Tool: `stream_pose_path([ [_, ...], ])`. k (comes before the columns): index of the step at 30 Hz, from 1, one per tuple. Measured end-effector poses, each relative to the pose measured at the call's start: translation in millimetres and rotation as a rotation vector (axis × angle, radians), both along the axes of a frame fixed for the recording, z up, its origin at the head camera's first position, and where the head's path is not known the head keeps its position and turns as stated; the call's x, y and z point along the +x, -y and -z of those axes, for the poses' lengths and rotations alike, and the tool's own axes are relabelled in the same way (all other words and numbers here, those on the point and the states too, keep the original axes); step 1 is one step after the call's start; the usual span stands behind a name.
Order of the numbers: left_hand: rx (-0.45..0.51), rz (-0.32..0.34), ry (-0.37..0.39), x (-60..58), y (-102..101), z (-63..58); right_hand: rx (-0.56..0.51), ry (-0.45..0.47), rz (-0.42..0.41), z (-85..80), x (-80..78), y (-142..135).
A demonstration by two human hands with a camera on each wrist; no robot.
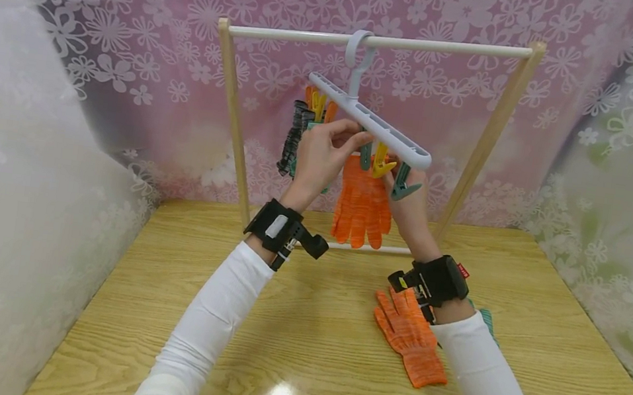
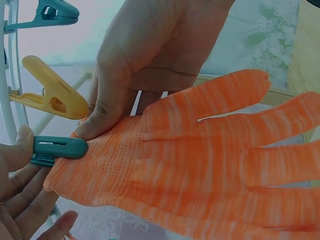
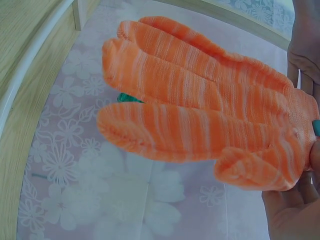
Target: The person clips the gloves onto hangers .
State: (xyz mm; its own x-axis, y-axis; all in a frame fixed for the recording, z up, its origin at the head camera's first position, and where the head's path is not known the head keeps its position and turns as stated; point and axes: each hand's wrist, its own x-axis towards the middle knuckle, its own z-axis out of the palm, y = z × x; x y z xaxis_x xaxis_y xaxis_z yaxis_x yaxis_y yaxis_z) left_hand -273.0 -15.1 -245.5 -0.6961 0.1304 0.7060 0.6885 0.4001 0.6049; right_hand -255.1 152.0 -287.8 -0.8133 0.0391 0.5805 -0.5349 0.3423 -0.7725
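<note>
An orange knit glove [image 1: 363, 200] hangs fingers down below a pale clip hanger [image 1: 385, 130]. A dark green clip [image 2: 62, 147] bites its cuff in the left wrist view. My left hand [image 1: 321, 158] pinches this clip near its upper end, thumb in front. My right hand [image 1: 412, 203], partly behind the hanging clips, grips the cuff, its thumb pressing on the knit in the left wrist view. Beside the clipped cuff hang a yellow clip [image 1: 382, 161] and another green clip [image 1: 404, 184]. The right wrist view shows the glove [image 3: 200, 100] from its thumb side.
The hanger hooks over a white rod [image 1: 456, 47] on a wooden frame [image 1: 488, 143]. Dark patterned gloves [image 1: 295, 138] hang at its far end by orange and yellow clips. A second orange glove [image 1: 412, 340] lies on the table [image 1: 199, 355], with a green item [image 1: 487, 321] beyond my right wrist.
</note>
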Motion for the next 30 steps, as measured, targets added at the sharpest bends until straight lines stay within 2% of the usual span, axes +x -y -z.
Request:
stream_pose_path([
  [8, 0.030, 0.028, 0.010, 0.3, 1, 2.6, 0.052, -0.025, 0.049, 1.0, 2.4, -2],
  [15, 0.114, 0.120, 0.084, -0.6, -1, 10.7, 0.026, -0.052, 0.012, -0.7, 0.4, -2],
  [19, 0.149, 0.145, 0.064, -2.8, -3, 16.1, 0.008, -0.056, 0.005, -0.9, -0.9, -3],
  [23, 0.151, 0.146, 0.028, -4.0, -4, 19.8, 0.051, -0.051, 0.017, -1.1, -0.4, -3],
  [27, 0.162, 0.167, 0.020, -3.3, -4, 22.6, 0.094, -0.049, 0.024, -0.3, 1.1, -3],
  [30, 0.167, 0.192, 0.032, -2.6, -4, 24.4, 0.080, -0.036, -0.002, 1.9, 1.8, -3],
])
